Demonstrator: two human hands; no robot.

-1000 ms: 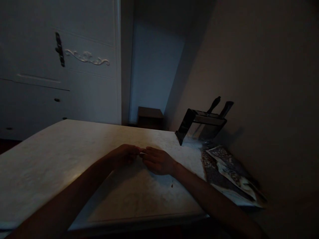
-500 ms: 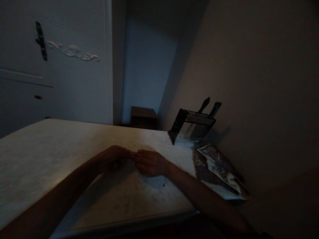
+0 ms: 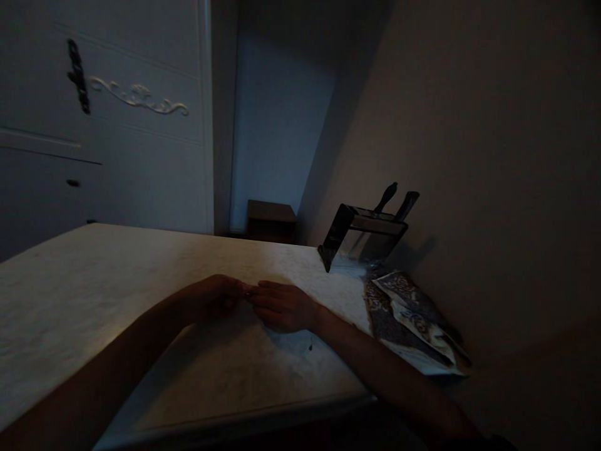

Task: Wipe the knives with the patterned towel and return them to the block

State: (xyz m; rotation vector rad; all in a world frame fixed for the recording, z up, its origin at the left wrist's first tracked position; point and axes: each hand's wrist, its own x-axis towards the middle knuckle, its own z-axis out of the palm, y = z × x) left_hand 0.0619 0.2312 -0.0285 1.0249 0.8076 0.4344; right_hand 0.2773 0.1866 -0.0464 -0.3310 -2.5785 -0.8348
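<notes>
Grip state cannot be confirmed for either hand: at the left hand (image 3: 215, 298) we observe bent fingers drawn together, and at the right hand (image 3: 283, 307) extended fingers held close side by side, palm hidden. Both appear to meet at the fingertips over the desk (image 3: 117, 269). Whether anything is held between them is too dark and small for us to tell; if so, it sits at that meeting point. Relative to the previous view, we note one slight change: the left fingers look more drawn in, while the right hand is essentially unmoved. We judge this a fine adjustment, with the work confined to the fingertips. From the right hand, we locate a small dark speck (image 3: 310, 345) on the desk toward five o'clock, a folded patterned cloth (image 3: 408, 313) at three o'clock, and a dark-framed stand (image 3: 366, 222) bearing two handles (image 3: 407, 205) between one and two o'clock.
</notes>
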